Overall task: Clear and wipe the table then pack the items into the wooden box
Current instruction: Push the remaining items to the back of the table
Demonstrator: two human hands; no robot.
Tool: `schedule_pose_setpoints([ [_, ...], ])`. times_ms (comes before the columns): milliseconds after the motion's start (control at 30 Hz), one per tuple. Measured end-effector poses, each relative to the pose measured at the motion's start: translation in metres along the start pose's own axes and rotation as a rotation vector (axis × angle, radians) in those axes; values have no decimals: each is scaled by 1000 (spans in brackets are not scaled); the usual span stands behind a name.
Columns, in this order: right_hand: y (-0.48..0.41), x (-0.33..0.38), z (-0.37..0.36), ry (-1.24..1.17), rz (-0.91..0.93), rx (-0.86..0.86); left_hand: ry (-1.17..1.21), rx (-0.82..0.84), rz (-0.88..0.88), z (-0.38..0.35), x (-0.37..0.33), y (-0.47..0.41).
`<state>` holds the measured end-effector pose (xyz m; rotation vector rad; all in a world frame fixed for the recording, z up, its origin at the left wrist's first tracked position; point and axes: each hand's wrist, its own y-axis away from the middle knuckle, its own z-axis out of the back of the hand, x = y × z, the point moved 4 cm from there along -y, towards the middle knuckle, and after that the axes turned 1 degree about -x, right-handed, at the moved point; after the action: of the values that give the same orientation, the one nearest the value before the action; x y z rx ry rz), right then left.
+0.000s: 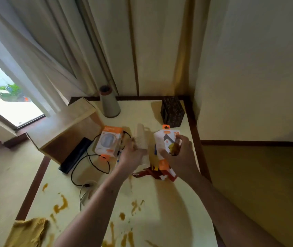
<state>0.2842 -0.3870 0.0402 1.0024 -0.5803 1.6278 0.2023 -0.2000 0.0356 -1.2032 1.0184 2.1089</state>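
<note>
Left hand (132, 155) curled, gripping; right hand (179, 154) likewise

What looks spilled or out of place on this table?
Orange-brown stains are splashed over the near part of the table, from the left edge to the middle. They look like a spill not yet wiped. A yellow cloth lies at the near left corner, beside them.

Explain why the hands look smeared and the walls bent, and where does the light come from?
Head view: the left hand and right hand are motion-blurred, so what they hold is hard to read; the wide lens bows the curtain and walls; daylight enters by the window at left, blown out white; the arms throw soft shadows on the table.
</note>
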Motion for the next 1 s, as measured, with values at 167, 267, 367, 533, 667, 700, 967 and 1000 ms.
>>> schedule_pose_setpoints([
  [167, -97, 29, -49, 42, 9, 65, -269, 50, 73, -1, -17, -108],
  [267, -144, 29, -77, 114, 12, 94, -292, 2, 82, -4, -17, -153],
  [367, -174, 27, -95, 218, 28, 75, -327, 3, 54, -8, -15, -171],
  [533, -183, 26, -103, 292, 167, 123, -545, -3, -63, -14, -13, -173],
  [667, -138, 19, -76, 191, 248, 24, -746, -14, -455, -8, -26, -111],
  [700, -125, 10, -69, 262, 266, 4, -779, 33, -495, -6, -18, -95],
  [967, -93, -58, -76, 665, 224, 362, -1287, 511, -542, -41, 55, -49],
  [1000, -96, -58, -78, 698, 252, 384, -1335, 515, -574, -45, 57, -50],
])
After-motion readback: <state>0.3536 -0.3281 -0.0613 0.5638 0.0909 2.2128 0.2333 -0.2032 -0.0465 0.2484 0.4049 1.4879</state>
